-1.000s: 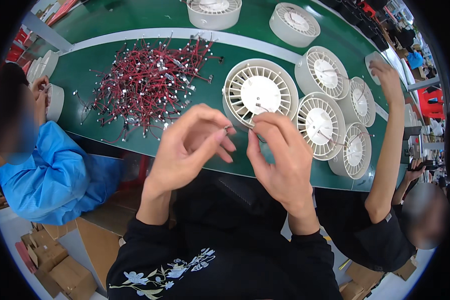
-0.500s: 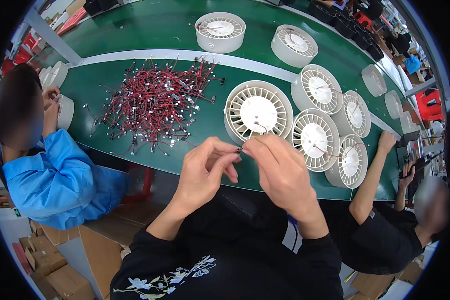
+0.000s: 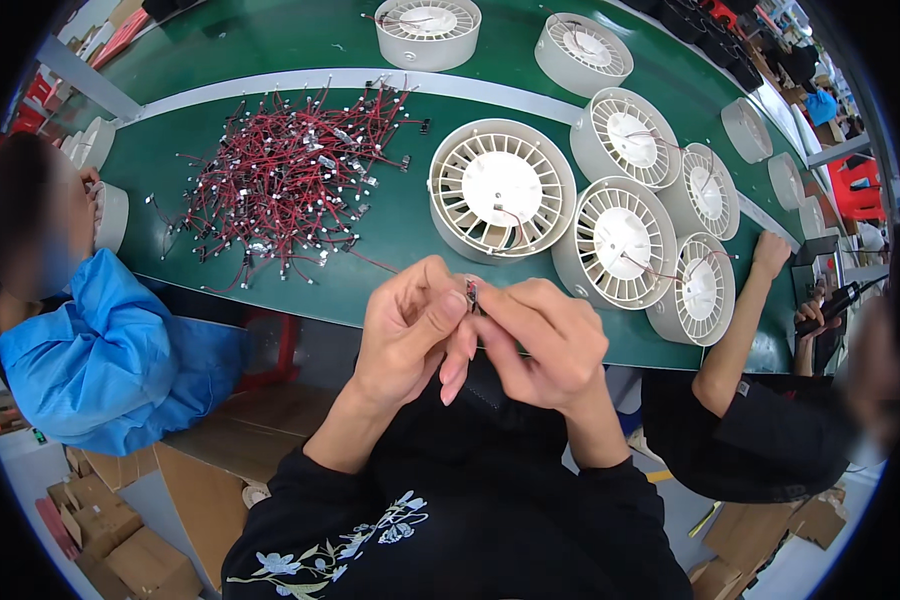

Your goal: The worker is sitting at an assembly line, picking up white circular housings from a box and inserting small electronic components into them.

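Note:
My left hand [image 3: 410,330] pinches a small dark wire connector [image 3: 472,290] between thumb and forefinger, its other fingers curled below. The fingertips of my right hand [image 3: 550,335] close on the connector from the other side. A bit of red shows at the connector; its finer parts are too small to make out. A red wire runs from the pile of red-and-black wire leads [image 3: 280,185] to my left hand. Just beyond my hands lies a round white slotted fan housing [image 3: 502,190], a short lead coming out of its hub.
Several similar white housings [image 3: 618,245] stand close together at the right, and more are farther back. A white strip [image 3: 490,88] crosses the green table [image 3: 390,220]. At the left a person in blue [image 3: 100,350] holds a housing; at the right another person holds a dark tool [image 3: 830,308].
My hands have come closer together, and the connector now sits between both sets of fingertips. The view has shifted, so the table's things appear higher in the picture.

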`<state>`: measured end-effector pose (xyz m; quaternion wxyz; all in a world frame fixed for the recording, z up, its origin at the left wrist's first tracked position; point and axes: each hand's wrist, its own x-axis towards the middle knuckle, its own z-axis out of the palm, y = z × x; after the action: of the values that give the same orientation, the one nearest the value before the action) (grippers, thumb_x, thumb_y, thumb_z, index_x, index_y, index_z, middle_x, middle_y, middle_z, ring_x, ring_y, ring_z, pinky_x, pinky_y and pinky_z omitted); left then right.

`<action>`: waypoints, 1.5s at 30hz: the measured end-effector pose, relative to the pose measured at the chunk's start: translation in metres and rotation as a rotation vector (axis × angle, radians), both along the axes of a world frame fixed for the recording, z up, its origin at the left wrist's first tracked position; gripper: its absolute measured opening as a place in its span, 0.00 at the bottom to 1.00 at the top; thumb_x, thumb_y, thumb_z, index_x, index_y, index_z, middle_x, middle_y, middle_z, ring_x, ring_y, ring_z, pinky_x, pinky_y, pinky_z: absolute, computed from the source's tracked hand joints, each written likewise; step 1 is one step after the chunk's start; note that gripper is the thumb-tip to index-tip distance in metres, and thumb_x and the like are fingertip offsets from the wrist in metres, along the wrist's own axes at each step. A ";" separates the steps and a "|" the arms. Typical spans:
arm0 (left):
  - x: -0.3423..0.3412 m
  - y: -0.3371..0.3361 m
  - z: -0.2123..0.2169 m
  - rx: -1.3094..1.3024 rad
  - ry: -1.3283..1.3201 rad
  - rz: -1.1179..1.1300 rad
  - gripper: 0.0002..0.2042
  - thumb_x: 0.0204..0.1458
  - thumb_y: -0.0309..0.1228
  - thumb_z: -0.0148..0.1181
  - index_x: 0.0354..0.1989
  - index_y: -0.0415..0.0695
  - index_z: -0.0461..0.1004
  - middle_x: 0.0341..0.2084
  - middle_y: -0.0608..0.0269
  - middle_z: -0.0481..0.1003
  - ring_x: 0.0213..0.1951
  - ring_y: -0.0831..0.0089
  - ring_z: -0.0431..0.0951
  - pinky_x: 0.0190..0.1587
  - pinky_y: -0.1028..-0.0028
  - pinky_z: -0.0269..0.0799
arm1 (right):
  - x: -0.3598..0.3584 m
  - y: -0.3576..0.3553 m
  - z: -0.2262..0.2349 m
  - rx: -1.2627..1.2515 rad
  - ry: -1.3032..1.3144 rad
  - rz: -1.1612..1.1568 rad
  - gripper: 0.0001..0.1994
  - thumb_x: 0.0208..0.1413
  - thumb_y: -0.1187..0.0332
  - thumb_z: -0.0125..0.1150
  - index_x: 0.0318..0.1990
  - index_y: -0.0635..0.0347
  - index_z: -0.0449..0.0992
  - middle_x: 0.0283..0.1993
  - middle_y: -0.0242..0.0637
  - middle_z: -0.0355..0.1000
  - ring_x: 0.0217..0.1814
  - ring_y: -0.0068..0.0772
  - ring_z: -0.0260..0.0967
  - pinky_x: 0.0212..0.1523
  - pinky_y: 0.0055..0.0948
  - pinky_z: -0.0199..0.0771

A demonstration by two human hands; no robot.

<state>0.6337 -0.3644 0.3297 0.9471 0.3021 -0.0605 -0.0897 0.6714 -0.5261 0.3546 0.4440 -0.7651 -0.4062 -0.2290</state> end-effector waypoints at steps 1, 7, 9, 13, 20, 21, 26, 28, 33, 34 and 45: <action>-0.002 -0.004 -0.001 0.020 -0.020 0.048 0.08 0.66 0.30 0.53 0.37 0.38 0.67 0.24 0.55 0.72 0.12 0.78 0.66 0.10 0.78 0.65 | -0.005 0.002 -0.001 -0.004 0.009 -0.024 0.17 0.42 0.80 0.70 0.45 0.68 0.81 0.30 0.36 0.74 0.25 0.31 0.73 0.23 0.28 0.72; -0.009 -0.013 0.003 0.391 0.000 0.227 0.08 0.67 0.30 0.51 0.37 0.38 0.67 0.28 0.59 0.71 0.19 0.80 0.69 0.18 0.78 0.67 | -0.008 -0.006 -0.014 -0.021 0.005 -0.107 0.18 0.41 0.80 0.71 0.45 0.67 0.83 0.30 0.37 0.75 0.24 0.30 0.72 0.24 0.28 0.72; -0.006 -0.010 0.010 0.567 -0.059 0.230 0.07 0.66 0.28 0.53 0.38 0.37 0.69 0.23 0.65 0.69 0.22 0.82 0.69 0.24 0.77 0.70 | -0.006 -0.014 -0.010 -0.026 0.047 -0.127 0.17 0.43 0.80 0.70 0.44 0.65 0.83 0.30 0.38 0.76 0.24 0.29 0.72 0.24 0.27 0.72; 0.033 0.001 0.013 1.136 0.035 0.538 0.11 0.67 0.33 0.49 0.40 0.35 0.68 0.33 0.55 0.74 0.21 0.72 0.73 0.25 0.74 0.70 | 0.001 -0.035 -0.001 -0.062 0.196 -0.177 0.14 0.46 0.80 0.70 0.44 0.63 0.84 0.30 0.38 0.76 0.24 0.30 0.72 0.23 0.26 0.70; 0.089 0.010 -0.005 2.061 -0.142 0.432 0.14 0.61 0.33 0.56 0.48 0.34 0.72 0.33 0.45 0.77 0.33 0.45 0.78 0.36 0.55 0.73 | 0.026 -0.044 0.020 -0.189 0.320 -0.176 0.06 0.52 0.80 0.66 0.38 0.64 0.83 0.29 0.38 0.76 0.23 0.33 0.70 0.25 0.26 0.68; 0.101 0.017 -0.009 2.018 -0.300 0.424 0.13 0.60 0.33 0.56 0.46 0.35 0.73 0.33 0.47 0.77 0.34 0.45 0.77 0.37 0.55 0.73 | 0.030 -0.044 0.019 -0.202 0.308 -0.149 0.05 0.53 0.79 0.65 0.37 0.66 0.82 0.29 0.38 0.75 0.22 0.31 0.69 0.24 0.25 0.66; 0.136 0.034 -0.002 1.749 -0.775 0.210 0.08 0.58 0.31 0.59 0.40 0.39 0.79 0.33 0.52 0.78 0.35 0.50 0.78 0.36 0.58 0.73 | 0.044 -0.022 0.014 -0.301 0.389 0.004 0.05 0.55 0.75 0.64 0.34 0.69 0.81 0.27 0.40 0.75 0.20 0.32 0.67 0.25 0.28 0.66; 0.136 0.032 0.003 1.658 -0.852 0.114 0.08 0.58 0.30 0.60 0.38 0.39 0.80 0.33 0.53 0.78 0.34 0.53 0.78 0.36 0.60 0.73 | 0.047 -0.009 0.014 -0.320 0.432 0.021 0.05 0.55 0.75 0.63 0.34 0.69 0.81 0.27 0.41 0.75 0.21 0.32 0.69 0.25 0.28 0.67; 0.105 0.030 0.005 1.472 -0.489 0.497 0.06 0.59 0.27 0.60 0.40 0.38 0.79 0.30 0.60 0.77 0.30 0.72 0.77 0.33 0.70 0.71 | 0.058 0.013 0.008 -0.362 0.601 0.020 0.08 0.54 0.72 0.63 0.32 0.71 0.81 0.23 0.43 0.75 0.20 0.32 0.73 0.25 0.29 0.70; 0.093 0.033 0.003 1.412 -0.329 0.660 0.06 0.60 0.27 0.60 0.42 0.38 0.78 0.30 0.62 0.77 0.29 0.78 0.75 0.31 0.74 0.70 | 0.061 0.015 0.005 -0.362 0.640 0.007 0.08 0.54 0.72 0.63 0.32 0.71 0.81 0.22 0.43 0.75 0.20 0.31 0.74 0.25 0.29 0.70; 0.030 0.035 -0.015 1.267 0.003 0.451 0.09 0.56 0.18 0.62 0.44 0.40 0.75 0.23 0.76 0.60 0.24 0.91 0.60 0.24 0.83 0.54 | 0.069 0.047 0.005 -0.409 0.945 -0.111 0.09 0.53 0.68 0.64 0.31 0.68 0.82 0.24 0.49 0.77 0.28 0.46 0.78 0.34 0.37 0.76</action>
<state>0.6638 -0.3292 0.3150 0.5826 0.8046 0.0695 0.0917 0.7402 -0.4788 0.3597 0.4075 -0.8766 -0.1565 0.2026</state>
